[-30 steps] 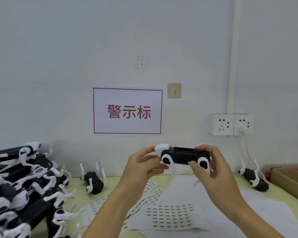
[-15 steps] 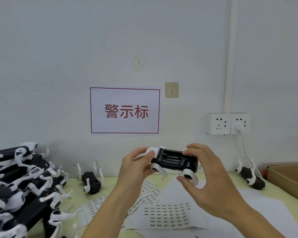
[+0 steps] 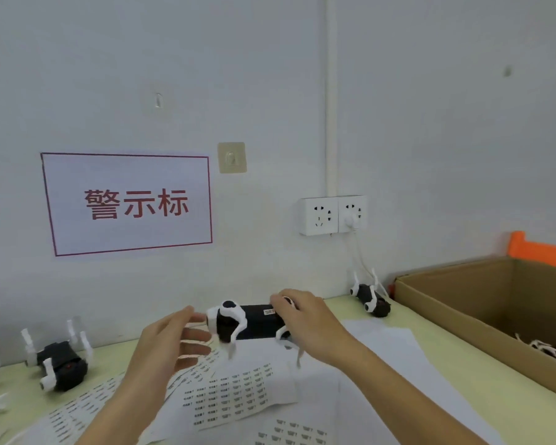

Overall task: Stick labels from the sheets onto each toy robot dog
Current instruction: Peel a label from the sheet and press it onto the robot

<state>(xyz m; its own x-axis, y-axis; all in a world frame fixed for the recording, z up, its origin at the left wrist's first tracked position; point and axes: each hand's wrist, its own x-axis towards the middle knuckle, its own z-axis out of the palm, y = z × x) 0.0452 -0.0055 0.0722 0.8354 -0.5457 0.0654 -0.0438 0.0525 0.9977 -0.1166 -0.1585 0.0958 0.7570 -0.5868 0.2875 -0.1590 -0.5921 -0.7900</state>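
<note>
The right hand has the black-and-white plastic toy robot dog, fingers curled over the top of its right-hand end, and it holds the toy in the air just above the white label sheets spread on the pale green table. The dog's long body runs left to right across the scene, white head cap to the left, white legs hanging down. A small white label with red print sits on the top of the black body, right at the fingertips of the gripping hand.

The left hand is off the toy, fingers spread and relaxed, holding nothing, just beside the head end and blurred with motion.

Here is the relation that matters. The brown cardboard box stands open to the right, nearer the hand that carries the dog, and some white and black parts show inside it at the far right edge. My read is that this dog is labelled and goes that way, a sideways travel along its own long axis, with the box's near wall to get over. That leaves the free left hand closest to the sheets and to the black-and-white toy dog lying on its back at the left, legs up. Another dog on its back lies far right by the wall, just short of the box, below the white wall sockets.
</note>
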